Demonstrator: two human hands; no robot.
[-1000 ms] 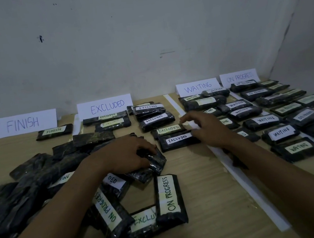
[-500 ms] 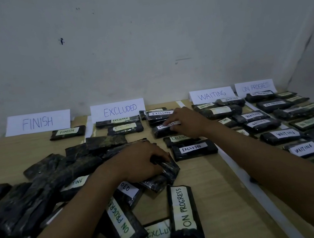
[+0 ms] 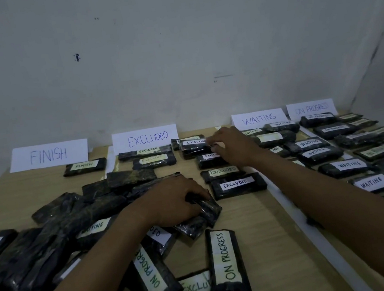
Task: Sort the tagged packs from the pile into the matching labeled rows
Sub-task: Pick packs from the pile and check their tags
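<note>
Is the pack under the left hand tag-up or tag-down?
Cannot tell. The left hand covers most of the dark pack; its exposed end shows only plain wrapper, no tag.

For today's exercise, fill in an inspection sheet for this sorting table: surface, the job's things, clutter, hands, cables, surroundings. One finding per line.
Surface: wooden table, white strips dividing rows.
Job's things: FINISH sign with one pack in its row; EXCLUDED sign, WAITING sign and ON PROGRESS sign head fuller rows; unsorted pile at left, many packs tag-down.
Clutter: nothing seen.
Hands: left hand has a grip on a dark pack at the pile's edge; right hand rests on the EXCLUDED row, grip unclear.
Cables: nothing seen.
Surroundings: scuffed white wall.
</note>
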